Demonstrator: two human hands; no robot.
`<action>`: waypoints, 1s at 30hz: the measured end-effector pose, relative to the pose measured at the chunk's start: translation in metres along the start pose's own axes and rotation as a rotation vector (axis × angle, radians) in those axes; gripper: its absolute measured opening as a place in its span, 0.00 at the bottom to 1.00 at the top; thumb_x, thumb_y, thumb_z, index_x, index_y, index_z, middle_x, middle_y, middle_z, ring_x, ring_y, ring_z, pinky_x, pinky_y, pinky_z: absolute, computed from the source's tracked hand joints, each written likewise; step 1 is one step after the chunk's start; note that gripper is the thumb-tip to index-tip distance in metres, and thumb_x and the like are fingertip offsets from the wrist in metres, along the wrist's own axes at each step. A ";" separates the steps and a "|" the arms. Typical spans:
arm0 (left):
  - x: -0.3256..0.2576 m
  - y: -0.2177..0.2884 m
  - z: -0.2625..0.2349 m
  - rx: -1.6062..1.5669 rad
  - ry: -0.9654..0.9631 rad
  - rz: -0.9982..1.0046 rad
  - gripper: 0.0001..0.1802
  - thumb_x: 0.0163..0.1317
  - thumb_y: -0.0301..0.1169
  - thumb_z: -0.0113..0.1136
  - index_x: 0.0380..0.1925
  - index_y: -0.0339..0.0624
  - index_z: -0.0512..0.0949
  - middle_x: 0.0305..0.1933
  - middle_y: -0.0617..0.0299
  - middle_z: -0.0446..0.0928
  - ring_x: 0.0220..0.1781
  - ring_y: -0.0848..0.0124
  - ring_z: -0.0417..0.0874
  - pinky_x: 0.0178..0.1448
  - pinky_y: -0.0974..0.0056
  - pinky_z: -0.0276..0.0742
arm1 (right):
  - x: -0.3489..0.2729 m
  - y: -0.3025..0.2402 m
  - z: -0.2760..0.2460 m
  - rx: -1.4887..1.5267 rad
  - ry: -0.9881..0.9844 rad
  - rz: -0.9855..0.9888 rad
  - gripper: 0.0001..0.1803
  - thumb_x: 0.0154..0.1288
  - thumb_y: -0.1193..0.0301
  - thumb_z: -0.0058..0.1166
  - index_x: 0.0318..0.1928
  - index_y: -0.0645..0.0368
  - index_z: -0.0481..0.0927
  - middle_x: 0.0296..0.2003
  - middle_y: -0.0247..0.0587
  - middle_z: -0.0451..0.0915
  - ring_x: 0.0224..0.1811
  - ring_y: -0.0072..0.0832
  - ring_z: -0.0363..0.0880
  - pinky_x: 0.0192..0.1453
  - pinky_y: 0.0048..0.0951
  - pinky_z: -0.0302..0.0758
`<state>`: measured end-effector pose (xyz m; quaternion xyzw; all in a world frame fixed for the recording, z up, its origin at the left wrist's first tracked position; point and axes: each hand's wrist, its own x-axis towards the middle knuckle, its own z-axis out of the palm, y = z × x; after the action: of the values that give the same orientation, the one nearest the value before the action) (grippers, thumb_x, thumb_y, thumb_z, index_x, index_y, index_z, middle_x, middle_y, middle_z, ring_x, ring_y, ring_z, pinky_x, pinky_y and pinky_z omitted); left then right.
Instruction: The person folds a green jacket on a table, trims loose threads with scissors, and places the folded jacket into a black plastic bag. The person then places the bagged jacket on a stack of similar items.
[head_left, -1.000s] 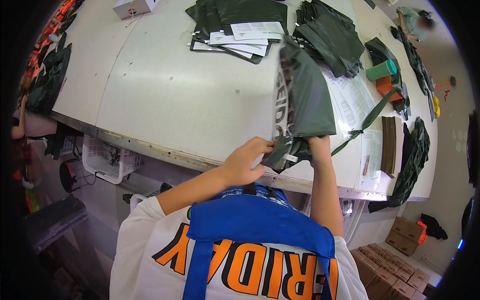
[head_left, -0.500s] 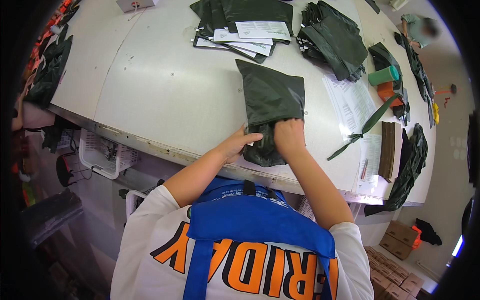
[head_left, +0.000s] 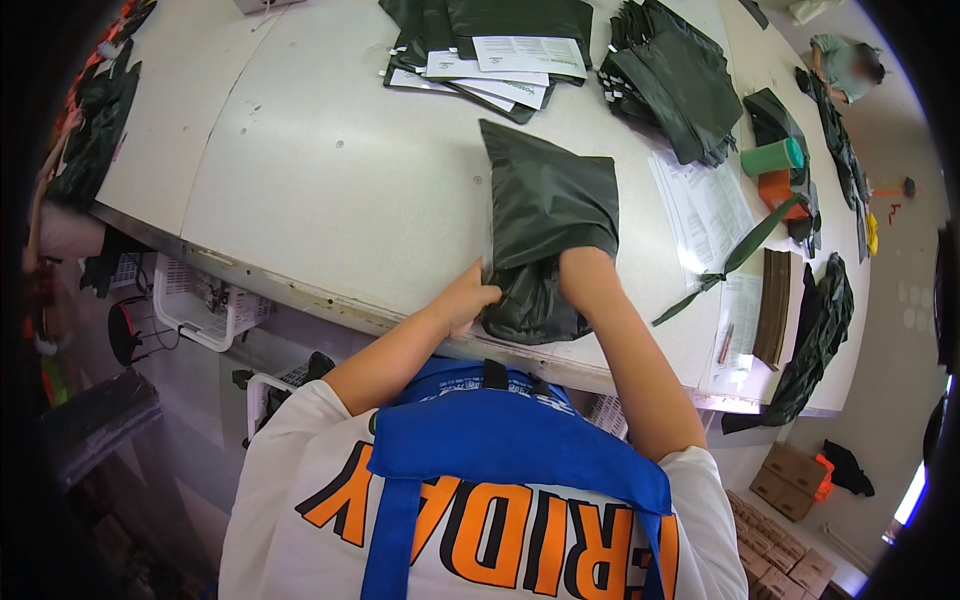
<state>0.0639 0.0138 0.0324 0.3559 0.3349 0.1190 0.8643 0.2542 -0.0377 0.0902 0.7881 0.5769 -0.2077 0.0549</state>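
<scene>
A dark green plastic bag lies flat on the white table, its open end toward me at the front edge. My right hand is pushed inside the bag's mouth, hidden past the wrist. My left hand grips the bag's opening at its left side, holding the crumpled edge.
A stack of dark bags with white paper sheets lies at the back. Another pile of dark bags sits to the right, with papers, a green cup and an orange one. Another person is far right.
The bag was held up off the table, then laid down flat. My right hand has since gone inside its opening while my left hand holds the edge.
</scene>
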 end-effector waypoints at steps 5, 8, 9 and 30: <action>-0.001 -0.012 0.002 -0.045 -0.058 -0.001 0.39 0.47 0.17 0.48 0.65 0.33 0.55 0.60 0.49 0.67 0.61 0.62 0.71 0.62 0.62 0.69 | 0.031 0.016 0.034 0.127 0.043 -0.037 0.23 0.63 0.61 0.46 0.53 0.61 0.75 0.53 0.57 0.74 0.56 0.49 0.72 0.62 0.40 0.67; -0.005 -0.005 -0.004 -0.095 -0.084 -0.094 0.34 0.52 0.20 0.55 0.63 0.34 0.61 0.58 0.53 0.71 0.60 0.64 0.73 0.61 0.62 0.71 | 0.023 0.009 0.046 0.122 0.361 -0.164 0.28 0.65 0.56 0.45 0.63 0.53 0.70 0.64 0.47 0.66 0.67 0.43 0.62 0.71 0.42 0.55; -0.006 0.007 -0.005 -0.158 -0.116 -0.211 0.33 0.53 0.22 0.58 0.61 0.35 0.63 0.56 0.54 0.73 0.58 0.65 0.74 0.61 0.61 0.71 | 0.021 -0.001 0.053 0.144 0.410 -0.204 0.28 0.65 0.55 0.45 0.63 0.52 0.69 0.64 0.47 0.67 0.67 0.43 0.62 0.72 0.42 0.54; -0.021 -0.027 -0.020 -0.316 0.149 -0.184 0.44 0.47 0.15 0.49 0.69 0.43 0.51 0.53 0.54 0.70 0.45 0.66 0.75 0.46 0.65 0.73 | 0.045 0.002 0.034 0.326 0.098 -0.289 0.34 0.67 0.52 0.44 0.68 0.55 0.62 0.69 0.44 0.59 0.70 0.41 0.54 0.74 0.39 0.48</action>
<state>0.0337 -0.0040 0.0135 0.1741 0.4061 0.1166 0.8895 0.2582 -0.0092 0.0413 0.7049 0.6443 -0.2656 -0.1316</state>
